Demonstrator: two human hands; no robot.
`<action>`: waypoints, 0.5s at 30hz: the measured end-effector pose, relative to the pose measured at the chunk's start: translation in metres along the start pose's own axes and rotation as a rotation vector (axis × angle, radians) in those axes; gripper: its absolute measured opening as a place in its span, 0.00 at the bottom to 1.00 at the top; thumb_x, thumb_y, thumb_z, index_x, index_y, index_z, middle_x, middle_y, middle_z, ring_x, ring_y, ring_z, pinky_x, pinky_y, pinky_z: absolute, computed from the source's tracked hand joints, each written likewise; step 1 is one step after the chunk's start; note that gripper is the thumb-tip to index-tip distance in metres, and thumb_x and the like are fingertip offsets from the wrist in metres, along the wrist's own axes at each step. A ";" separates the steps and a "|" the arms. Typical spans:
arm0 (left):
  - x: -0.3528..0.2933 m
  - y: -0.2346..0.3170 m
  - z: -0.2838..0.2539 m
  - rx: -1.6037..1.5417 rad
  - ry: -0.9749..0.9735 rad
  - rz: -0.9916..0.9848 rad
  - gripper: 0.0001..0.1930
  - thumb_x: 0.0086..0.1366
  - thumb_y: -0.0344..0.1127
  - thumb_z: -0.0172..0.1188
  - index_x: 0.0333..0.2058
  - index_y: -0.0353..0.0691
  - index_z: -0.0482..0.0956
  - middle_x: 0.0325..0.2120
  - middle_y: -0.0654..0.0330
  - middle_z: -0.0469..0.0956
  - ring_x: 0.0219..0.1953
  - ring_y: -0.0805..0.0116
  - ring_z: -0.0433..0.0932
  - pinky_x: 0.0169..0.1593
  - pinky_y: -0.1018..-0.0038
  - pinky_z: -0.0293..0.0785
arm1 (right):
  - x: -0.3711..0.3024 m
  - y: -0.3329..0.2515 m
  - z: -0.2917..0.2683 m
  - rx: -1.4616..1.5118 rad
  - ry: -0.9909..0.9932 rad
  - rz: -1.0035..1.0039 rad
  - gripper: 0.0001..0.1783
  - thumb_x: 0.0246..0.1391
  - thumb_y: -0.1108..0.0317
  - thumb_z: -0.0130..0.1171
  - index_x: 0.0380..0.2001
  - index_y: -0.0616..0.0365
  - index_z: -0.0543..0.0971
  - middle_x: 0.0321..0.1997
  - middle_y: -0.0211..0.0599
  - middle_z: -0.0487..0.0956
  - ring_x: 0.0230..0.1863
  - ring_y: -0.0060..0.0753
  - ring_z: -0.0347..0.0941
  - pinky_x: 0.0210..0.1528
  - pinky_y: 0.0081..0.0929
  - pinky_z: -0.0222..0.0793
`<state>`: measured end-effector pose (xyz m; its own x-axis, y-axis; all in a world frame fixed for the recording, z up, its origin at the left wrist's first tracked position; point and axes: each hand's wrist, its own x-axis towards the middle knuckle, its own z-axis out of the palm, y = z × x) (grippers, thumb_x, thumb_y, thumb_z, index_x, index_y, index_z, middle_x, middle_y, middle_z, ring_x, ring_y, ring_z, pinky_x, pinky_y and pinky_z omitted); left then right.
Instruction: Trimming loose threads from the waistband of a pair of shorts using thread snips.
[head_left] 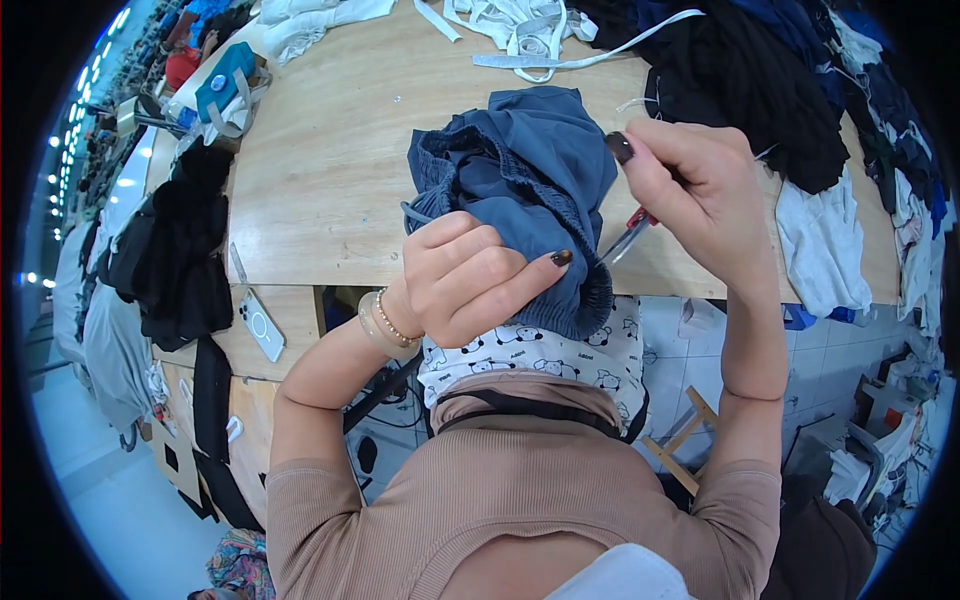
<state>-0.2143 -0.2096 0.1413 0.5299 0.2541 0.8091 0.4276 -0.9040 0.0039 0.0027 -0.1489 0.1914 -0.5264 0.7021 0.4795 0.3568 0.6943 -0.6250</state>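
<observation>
Dark blue elastic-waisted shorts lie bunched at the table's front edge, partly hanging over my lap. My left hand rests against their gathered waistband, fingers curled and thumb pressed along them. Whatever lies in those fingers is hidden. Raised to the right of the shorts, my right hand is closed, thumb and forefinger pinched together. Small red-handled thread snips stick out from its palm, blades pointing down toward the waistband. Any thread between the two hands is too fine to make out.
Black garments are heaped at the back right, beside a white cloth. White strips lie at the far edge. At left are a phone, black fabric and a teal bag. A patterned apron covers my lap.
</observation>
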 end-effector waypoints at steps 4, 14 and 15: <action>0.000 0.000 0.000 -0.001 0.010 0.002 0.15 0.42 0.27 0.63 0.33 0.34 0.79 0.17 0.67 0.68 0.17 0.76 0.64 0.21 0.80 0.56 | 0.008 0.001 0.005 -0.101 -0.013 -0.071 0.15 0.52 0.65 0.54 0.14 0.55 0.73 0.07 0.29 0.65 0.08 0.27 0.61 0.14 0.22 0.52; -0.001 0.001 -0.001 -0.004 -0.001 -0.013 0.14 0.42 0.28 0.63 0.32 0.35 0.79 0.16 0.68 0.67 0.18 0.75 0.65 0.21 0.81 0.57 | 0.009 0.001 0.011 -0.180 -0.042 -0.083 0.14 0.50 0.63 0.55 0.13 0.53 0.74 0.07 0.30 0.66 0.09 0.29 0.62 0.13 0.24 0.53; -0.001 0.001 -0.001 -0.004 0.001 -0.013 0.14 0.42 0.28 0.63 0.32 0.35 0.79 0.16 0.68 0.67 0.18 0.75 0.65 0.21 0.81 0.57 | 0.009 0.001 0.011 -0.172 -0.039 -0.075 0.14 0.50 0.63 0.55 0.13 0.53 0.74 0.07 0.30 0.66 0.09 0.29 0.63 0.13 0.24 0.53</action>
<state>-0.2150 -0.2113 0.1412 0.5240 0.2652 0.8094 0.4315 -0.9020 0.0162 -0.0102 -0.1435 0.1879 -0.5847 0.6433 0.4942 0.4406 0.7634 -0.4724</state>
